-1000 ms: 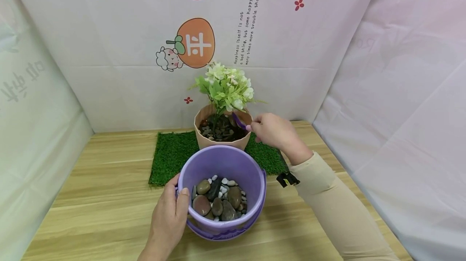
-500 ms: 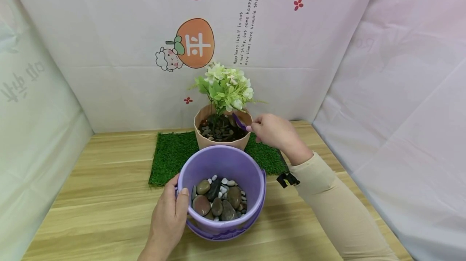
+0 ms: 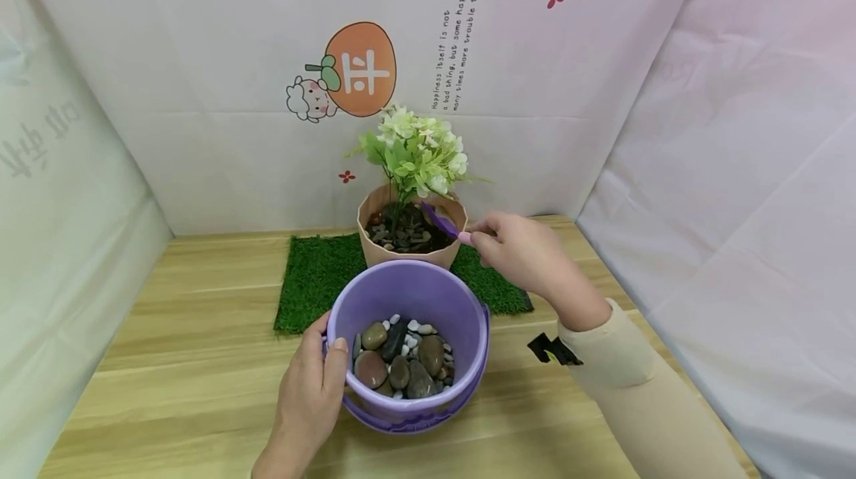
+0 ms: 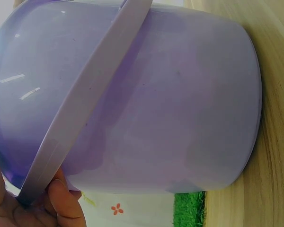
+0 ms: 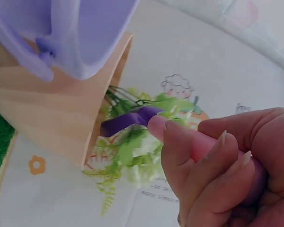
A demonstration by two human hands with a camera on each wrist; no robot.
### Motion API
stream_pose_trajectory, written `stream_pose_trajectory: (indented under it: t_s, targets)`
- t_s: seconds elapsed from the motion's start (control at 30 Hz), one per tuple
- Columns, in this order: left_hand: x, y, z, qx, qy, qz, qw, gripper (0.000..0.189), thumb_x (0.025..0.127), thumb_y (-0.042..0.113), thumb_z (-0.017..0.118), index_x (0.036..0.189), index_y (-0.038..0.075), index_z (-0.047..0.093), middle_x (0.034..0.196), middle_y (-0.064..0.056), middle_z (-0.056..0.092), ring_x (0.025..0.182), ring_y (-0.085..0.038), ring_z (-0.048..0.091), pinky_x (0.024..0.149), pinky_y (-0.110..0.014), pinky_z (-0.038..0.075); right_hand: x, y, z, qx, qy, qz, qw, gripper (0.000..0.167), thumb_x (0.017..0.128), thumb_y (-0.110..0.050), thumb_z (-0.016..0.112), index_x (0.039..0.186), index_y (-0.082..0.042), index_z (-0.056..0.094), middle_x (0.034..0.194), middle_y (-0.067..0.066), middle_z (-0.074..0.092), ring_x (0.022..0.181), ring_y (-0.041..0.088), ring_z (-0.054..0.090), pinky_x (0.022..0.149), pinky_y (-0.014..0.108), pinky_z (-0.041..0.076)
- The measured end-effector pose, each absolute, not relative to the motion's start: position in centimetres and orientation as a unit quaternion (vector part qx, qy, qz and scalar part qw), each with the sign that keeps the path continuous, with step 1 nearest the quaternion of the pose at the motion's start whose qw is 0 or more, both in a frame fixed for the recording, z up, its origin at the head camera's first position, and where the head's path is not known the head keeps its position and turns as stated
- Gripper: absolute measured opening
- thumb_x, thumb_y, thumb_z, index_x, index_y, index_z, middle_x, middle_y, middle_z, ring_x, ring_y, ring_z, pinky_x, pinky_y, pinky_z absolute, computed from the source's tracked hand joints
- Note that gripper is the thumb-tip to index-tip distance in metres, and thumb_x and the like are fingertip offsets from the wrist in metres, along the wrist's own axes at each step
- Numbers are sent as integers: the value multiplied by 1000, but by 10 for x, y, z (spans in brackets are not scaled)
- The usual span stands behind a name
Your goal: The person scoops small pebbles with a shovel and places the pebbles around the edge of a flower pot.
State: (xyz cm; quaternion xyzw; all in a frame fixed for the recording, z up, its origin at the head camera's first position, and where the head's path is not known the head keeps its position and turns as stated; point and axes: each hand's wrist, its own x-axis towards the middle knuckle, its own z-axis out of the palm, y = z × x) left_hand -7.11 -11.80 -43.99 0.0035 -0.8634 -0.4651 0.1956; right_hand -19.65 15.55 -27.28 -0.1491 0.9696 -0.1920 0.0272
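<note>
My left hand (image 3: 310, 382) grips the purple bucket (image 3: 414, 289) at its left rim, thumb over the edge and fingers outside. In the left wrist view the bucket's handle (image 4: 85, 99) hangs across its side, beside the fingertips. My right hand (image 3: 524, 249) holds a small garden trowel by its pink handle (image 5: 199, 144). Its purple blade (image 3: 441, 223) reaches over the right rim into a peach flowerpot (image 5: 52, 104), above dark soil and pebbles. A plant with pale green-white flowers (image 3: 421, 152) stands in the pot.
Large smooth stones (image 3: 419, 380) and small white pebbles lie inside the bucket. Under the pot spreads a green artificial grass mat (image 3: 314, 286) on the wooden table (image 3: 194, 360). Printed cloth (image 3: 214, 160) hangs behind and at both sides.
My right hand has drawn slightly right and towards me, and more of the trowel's blade shows at the pot. The left hand keeps its hold on the bucket. The head view has tilted slightly.
</note>
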Motion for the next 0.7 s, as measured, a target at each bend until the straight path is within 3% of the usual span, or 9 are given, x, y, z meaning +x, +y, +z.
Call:
stream_pose_trajectory:
  t_s: [0.13,0.37,0.7]
  targets:
    - [-71,-118,-441,5,-863,-463,202,45,110,24,46,149,1,49,139,-22,65,123,-39,66,97,-60,56,-178,159,-272,-167,968,-189,-12,44,105,-53,55,129,-21,72,75,-6,68,60,15,57,66,36,47]
    - [-71,-118,-441,-2,-862,-463,207,45,110,23,47,148,1,49,139,-22,65,122,-39,66,96,-60,56,-152,164,-277,-247,949,-174,-96,29,101,-47,67,113,-24,79,85,-12,74,64,4,60,64,32,53]
    - [-71,-118,-441,6,-861,-466,202,45,109,24,47,148,2,50,138,-21,66,122,-37,66,97,-60,55,-139,160,-280,-296,945,-115,-72,18,97,-48,71,102,-33,80,85,-23,75,69,-1,65,60,29,53]
